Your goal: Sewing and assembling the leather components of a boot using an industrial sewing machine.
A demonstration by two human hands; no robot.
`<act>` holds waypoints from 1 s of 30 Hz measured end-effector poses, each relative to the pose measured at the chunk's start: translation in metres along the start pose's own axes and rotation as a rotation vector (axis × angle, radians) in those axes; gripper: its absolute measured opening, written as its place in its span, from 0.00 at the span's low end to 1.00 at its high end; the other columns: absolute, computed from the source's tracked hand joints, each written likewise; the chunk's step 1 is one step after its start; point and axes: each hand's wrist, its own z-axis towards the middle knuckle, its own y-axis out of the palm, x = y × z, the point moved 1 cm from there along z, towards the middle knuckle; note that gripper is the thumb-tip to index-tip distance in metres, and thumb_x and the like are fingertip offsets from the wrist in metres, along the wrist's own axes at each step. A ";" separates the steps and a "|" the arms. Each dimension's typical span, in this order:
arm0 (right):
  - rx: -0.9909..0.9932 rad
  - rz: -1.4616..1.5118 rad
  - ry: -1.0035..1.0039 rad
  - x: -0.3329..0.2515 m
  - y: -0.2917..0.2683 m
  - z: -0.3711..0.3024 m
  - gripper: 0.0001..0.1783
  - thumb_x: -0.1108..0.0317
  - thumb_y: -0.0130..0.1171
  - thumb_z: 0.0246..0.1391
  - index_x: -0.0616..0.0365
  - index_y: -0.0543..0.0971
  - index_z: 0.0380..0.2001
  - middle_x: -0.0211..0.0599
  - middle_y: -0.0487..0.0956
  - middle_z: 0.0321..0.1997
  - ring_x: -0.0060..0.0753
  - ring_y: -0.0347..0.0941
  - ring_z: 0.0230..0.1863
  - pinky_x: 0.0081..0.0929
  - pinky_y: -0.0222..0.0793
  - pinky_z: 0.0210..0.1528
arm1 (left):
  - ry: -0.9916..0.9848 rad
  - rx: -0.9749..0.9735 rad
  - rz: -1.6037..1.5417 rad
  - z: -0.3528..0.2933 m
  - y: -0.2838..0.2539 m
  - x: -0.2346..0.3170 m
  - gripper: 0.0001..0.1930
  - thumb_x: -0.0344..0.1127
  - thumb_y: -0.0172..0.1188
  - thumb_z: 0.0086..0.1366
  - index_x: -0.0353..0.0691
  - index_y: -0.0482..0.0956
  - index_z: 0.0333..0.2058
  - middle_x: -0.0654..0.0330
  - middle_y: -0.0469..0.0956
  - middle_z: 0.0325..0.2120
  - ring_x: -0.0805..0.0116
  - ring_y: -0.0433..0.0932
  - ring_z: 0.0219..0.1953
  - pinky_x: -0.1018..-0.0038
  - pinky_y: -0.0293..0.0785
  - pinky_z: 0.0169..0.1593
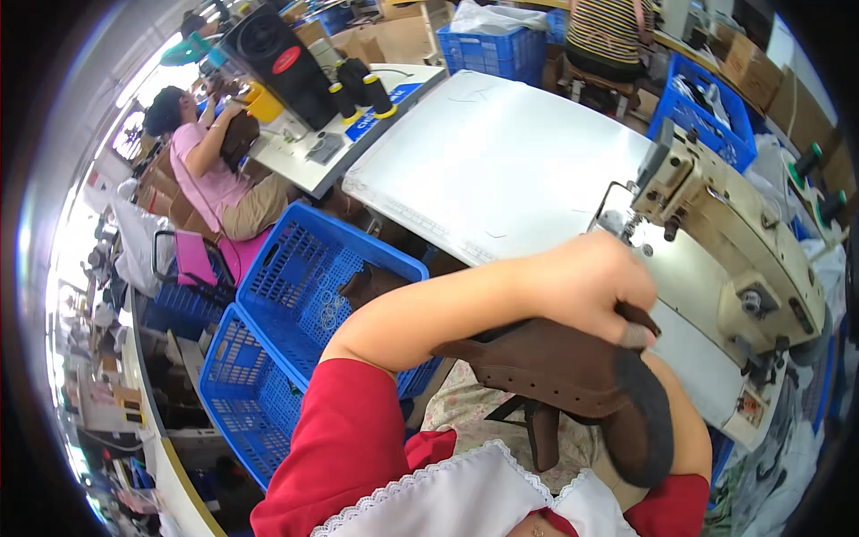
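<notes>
The white table [501, 166] is fronted at the right by the beige sewing machine [729, 219], and the brown leather upper [555, 367] is held above the lap, just off the table's near edge. Its top edge is gripped by the curled fingers of the left hand [586, 277]; the right hand is hidden behind it, so its opening and hold cannot be told. For good control, the upper should probably be supported underneath, its dark curved band [651, 421] left uncreased.

A white worktable [501, 161] carries a beige sewing machine [729, 228]
</notes>
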 end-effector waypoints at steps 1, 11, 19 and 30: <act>-0.031 -0.028 -0.004 0.000 -0.001 0.004 0.11 0.67 0.58 0.58 0.63 0.83 0.38 0.36 0.83 0.35 0.25 0.76 0.35 0.25 0.72 0.42 | -0.003 0.013 0.024 0.000 0.005 0.003 0.16 0.39 0.75 0.49 0.41 0.74 0.17 0.58 0.71 0.15 0.53 0.71 0.19 0.62 0.66 0.24; -0.214 -0.221 0.041 0.043 -0.016 0.029 0.14 0.63 0.57 0.60 0.63 0.82 0.41 0.38 0.84 0.37 0.27 0.77 0.36 0.27 0.73 0.42 | 0.040 -0.066 -0.113 0.003 0.029 0.004 0.21 0.41 0.73 0.49 0.40 0.68 0.15 0.57 0.67 0.13 0.52 0.71 0.20 0.59 0.64 0.24; -0.276 -0.337 0.188 0.091 -0.035 0.016 0.17 0.60 0.56 0.62 0.64 0.82 0.43 0.39 0.84 0.38 0.29 0.78 0.38 0.28 0.73 0.43 | -0.262 -0.073 -0.194 -0.018 0.008 -0.037 0.17 0.43 0.72 0.53 0.38 0.76 0.19 0.54 0.71 0.16 0.57 0.72 0.19 0.65 0.66 0.25; -0.103 0.295 0.244 0.041 -0.086 -0.032 0.32 0.70 0.59 0.59 0.65 0.66 0.66 0.37 0.81 0.46 0.23 0.77 0.45 0.20 0.71 0.46 | -0.725 -0.304 -0.209 0.004 0.011 -0.109 0.17 0.46 0.73 0.55 0.38 0.80 0.23 0.68 0.73 0.18 0.77 0.71 0.25 0.74 0.68 0.30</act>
